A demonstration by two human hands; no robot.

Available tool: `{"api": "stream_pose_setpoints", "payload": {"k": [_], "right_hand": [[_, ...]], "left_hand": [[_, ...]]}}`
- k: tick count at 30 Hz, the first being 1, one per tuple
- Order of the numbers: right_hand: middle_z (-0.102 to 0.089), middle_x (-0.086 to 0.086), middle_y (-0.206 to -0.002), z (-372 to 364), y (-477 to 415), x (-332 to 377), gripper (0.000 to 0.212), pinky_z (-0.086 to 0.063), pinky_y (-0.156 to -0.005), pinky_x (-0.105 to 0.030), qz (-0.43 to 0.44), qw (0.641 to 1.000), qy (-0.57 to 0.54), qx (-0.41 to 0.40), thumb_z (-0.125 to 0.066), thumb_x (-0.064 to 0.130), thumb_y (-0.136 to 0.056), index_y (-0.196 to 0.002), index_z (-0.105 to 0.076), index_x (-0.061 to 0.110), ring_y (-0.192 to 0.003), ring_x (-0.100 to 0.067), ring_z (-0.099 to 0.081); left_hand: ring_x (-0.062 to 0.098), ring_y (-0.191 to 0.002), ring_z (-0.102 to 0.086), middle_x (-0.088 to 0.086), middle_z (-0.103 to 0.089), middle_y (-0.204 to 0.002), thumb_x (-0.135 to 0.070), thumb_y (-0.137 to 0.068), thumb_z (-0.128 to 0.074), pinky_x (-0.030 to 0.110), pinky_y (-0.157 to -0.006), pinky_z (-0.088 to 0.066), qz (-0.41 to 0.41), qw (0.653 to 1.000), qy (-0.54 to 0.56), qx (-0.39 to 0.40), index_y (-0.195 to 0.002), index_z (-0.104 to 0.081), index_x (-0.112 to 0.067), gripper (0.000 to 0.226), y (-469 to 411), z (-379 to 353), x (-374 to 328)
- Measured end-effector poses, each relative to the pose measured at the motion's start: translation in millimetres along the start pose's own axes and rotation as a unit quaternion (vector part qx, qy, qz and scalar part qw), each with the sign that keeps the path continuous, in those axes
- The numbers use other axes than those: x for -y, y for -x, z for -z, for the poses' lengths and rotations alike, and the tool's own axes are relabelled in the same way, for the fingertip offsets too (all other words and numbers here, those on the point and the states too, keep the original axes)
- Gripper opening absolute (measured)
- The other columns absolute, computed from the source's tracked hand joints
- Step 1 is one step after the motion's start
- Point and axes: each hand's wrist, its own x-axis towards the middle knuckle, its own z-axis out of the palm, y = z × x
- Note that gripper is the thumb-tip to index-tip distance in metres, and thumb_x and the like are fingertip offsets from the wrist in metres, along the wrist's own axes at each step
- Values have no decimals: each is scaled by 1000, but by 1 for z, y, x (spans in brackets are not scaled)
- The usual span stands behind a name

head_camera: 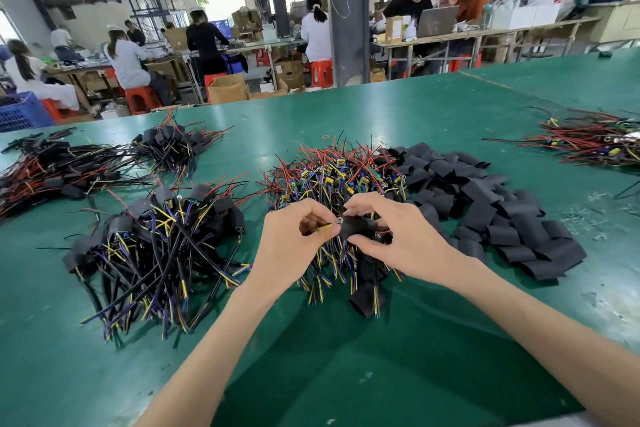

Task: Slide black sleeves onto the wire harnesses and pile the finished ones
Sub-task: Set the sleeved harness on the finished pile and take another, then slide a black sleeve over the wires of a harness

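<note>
left hand (pixel 291 239) pinching a yellow wire (pixel 323 226), right hand (pixel 401 236) curled round a black sleeve (pixel 356 228) the wire seems to enter, above a heap of bare harnesses (pixel 332 177), loose sleeves (pixel 485 208) right of it, finished pile (pixel 156 246) left

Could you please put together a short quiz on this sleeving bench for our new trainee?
1. True or false: the right hand holds a black sleeve.
2. On which side of the unsleeved harnesses does the pile of loose sleeves lie? A) the person's left B) the person's right C) beyond them, farther from the person
3. What does the left hand pinch?
Key: 1 true; 2 B; 3 a yellow-green wire with a ring terminal.
</note>
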Motion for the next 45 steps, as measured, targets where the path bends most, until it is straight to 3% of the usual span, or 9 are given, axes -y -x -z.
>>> {"api": "stream_pose_setpoints", "payload": {"k": [7, 16, 19, 25, 30, 34, 38, 42, 45], "right_hand": [[-60, 18, -110, -1, 2, -1, 43, -37, -89, -5, 14, 1000, 25, 2, -70, 16, -81, -118, -52, 29, -105, 10, -52], [-55, 14, -121, -2, 1, -1, 44, -36, -98, -13, 28, 999, 36, -12, -70, 21, -84, -122, -50, 27, -113, 4, -49], [-48, 3, -132, 2, -1, 0, 42, -28, -108, -19, 66, 991, 81, -80, -67, 21, -86, -125, -50, 15, -125, -8, -42], [-55, -7, -122, 13, -5, -8, 34, -32, -102, -31, 26, 975, 153, -162, -59, 14, -86, -119, -54, 6, -116, -18, -44], [-58, -12, -113, 17, -8, -23, 33, -39, -92, -46, -93, 960, 187, -190, -60, 2, -83, -115, -55, 4, -106, -33, -49], [-57, -13, -111, 23, -7, -37, 33, -38, -89, -46, -173, 946, 203, -184, -53, -4, -81, -113, -55, 4, -104, -34, -48], [-64, -7, -98, 26, -7, -42, 34, -41, -84, -43, -210, 946, 183, -166, -47, -5, -84, -114, -54, 9, -96, -30, -52], [-64, -5, -75, 16, -8, -37, 33, -45, -83, -42, -201, 966, 156, -39, -43, 10, -94, -122, -52, 25, -70, -24, -56], [-63, 0, -86, 6, -10, -34, 30, -39, -90, -40, -213, 969, 124, 2, -43, 22, -98, -123, -55, 31, -85, -17, -54]], "left_hand": [[-6, -55, -50, -20, -58, -59, 1, -72, -76, 6, -58, -37, 3, 1000, -8, 1, -72, -65, -20, 24, -1, -1, 2], [-4, -62, -53, -17, -59, -65, 2, -72, -75, 6, -61, -38, -47, 997, -54, -16, -72, -63, -22, 27, -3, 5, 4], [-3, -60, -54, -14, -58, -64, 1, -75, -72, 6, -60, -39, -75, 990, -63, -100, -78, -56, -27, 32, -9, 19, 1], [24, -69, -55, -8, -56, -69, -15, -86, -55, 33, -64, -38, -76, 914, -211, -339, -98, -44, -24, 19, -24, 84, 21], [37, -89, -53, 21, -63, -83, -9, -86, -51, 45, -83, -34, 77, 862, -352, -357, -102, -48, -10, 16, -25, 120, 66], [42, -110, -43, 29, -55, -109, -15, -88, -53, 47, -92, -30, 198, 835, -374, -352, -105, -52, -7, 19, -18, 128, 87], [38, -113, -42, 21, -50, -119, 4, -80, -53, 49, -94, -30, 111, 860, -367, -336, -108, -57, -11, 32, -20, 127, 85], [37, -106, -49, 16, -57, -109, 3, -81, -48, 47, -95, -31, 111, 884, -360, -277, -99, -68, -12, 30, -22, 122, 87], [36, -115, -42, 14, -55, -119, -9, -82, -55, 46, -100, -28, 119, 871, -368, -303, -102, -68, -12, 24, -21, 115, 82]]}}
